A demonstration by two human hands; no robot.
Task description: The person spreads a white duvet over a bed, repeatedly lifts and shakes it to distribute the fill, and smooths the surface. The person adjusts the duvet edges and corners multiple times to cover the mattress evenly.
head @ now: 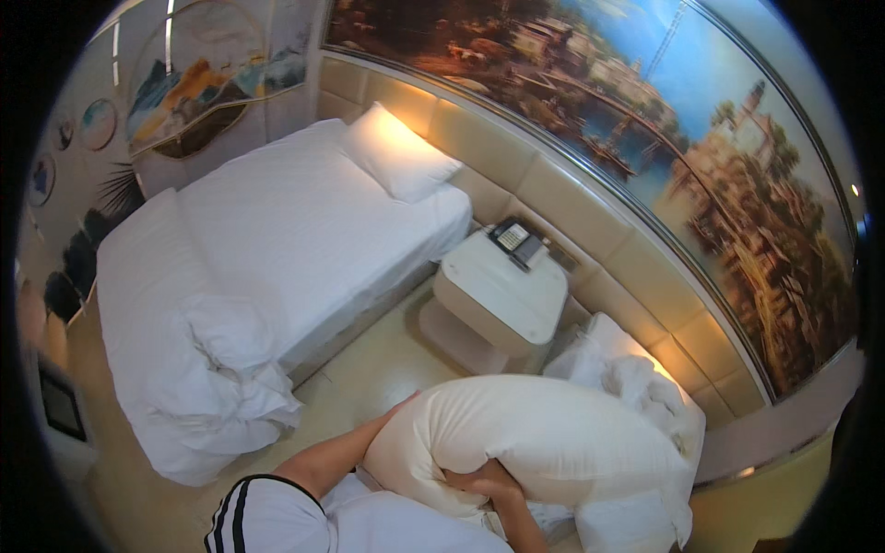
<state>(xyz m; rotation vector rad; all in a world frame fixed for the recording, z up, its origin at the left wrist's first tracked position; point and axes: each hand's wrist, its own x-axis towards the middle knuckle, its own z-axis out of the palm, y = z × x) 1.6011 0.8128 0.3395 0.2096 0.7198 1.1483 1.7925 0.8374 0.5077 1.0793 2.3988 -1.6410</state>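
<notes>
A large, plump cream pillow [553, 428] is bent in front of my body, above the near bed on the right. My right hand [484, 478] grips its near side, and the fingers sink into a deep fold of the fabric. My left forearm [346, 442] reaches along the pillow's left end. The left hand itself is hidden behind the pillow, so its grip cannot be seen. Beyond the pillow, rumpled white bedding [643, 387] lies at the head of the near bed. A white cloth [622, 518] hangs below the pillow's right part.
Across the floor gap stands another bed [290, 200] with a white pillow [401, 155] and a bunched duvet [228, 373] at its foot. A white nightstand [498, 283] bearing a telephone [515, 238] stands between the beds. A padded headboard [539, 173] lines the wall.
</notes>
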